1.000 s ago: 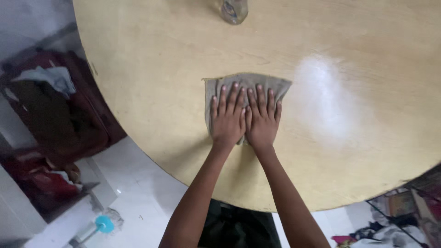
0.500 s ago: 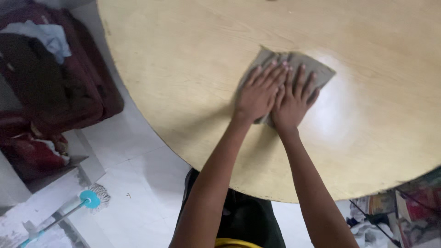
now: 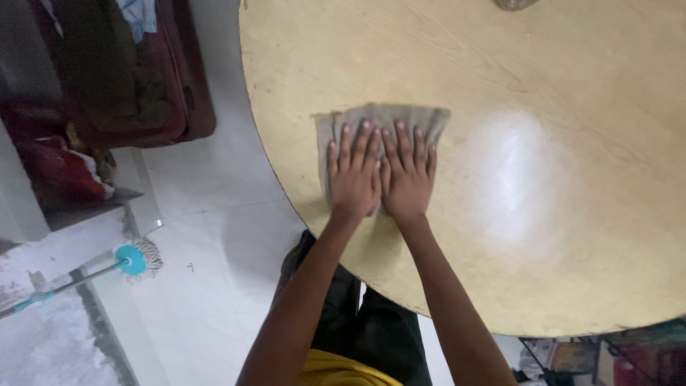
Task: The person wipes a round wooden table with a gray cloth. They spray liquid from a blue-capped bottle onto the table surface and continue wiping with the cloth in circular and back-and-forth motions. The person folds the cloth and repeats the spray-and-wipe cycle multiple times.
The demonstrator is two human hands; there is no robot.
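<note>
Only container-like thing: a clear glass item (image 3: 516,3) at the top edge of the view, cut off by the frame; contents can't be told.

Left hand (image 3: 353,179) lies flat, palm down, fingers spread and straight, pressing on a grey cloth (image 3: 382,118). Right hand (image 3: 407,177) does the same just beside it, thumbs side by side and touching or nearly so. Neither hand is clenched or gripping; both are open and laid flat on the cloth. The cloth sits spread on the round wooden table (image 3: 572,107), w/ its far edge and both top corners showing past the fingertips; the near part is hidden under the palms.

Cloth is near the table's left rim, approx. between the rim and a bright glare patch (image 3: 518,179) on the wood to the right. Wide bare tabletop lies to the right and beyond the hands; little room to the left before the edge drops to white floor tiles (image 3: 214,236).

On the floor at left: a mop w/ a teal head (image 3: 132,259) and pale strands. Upper left: a dark red seat (image 3: 143,78) w/ clothes piled on it.
</note>
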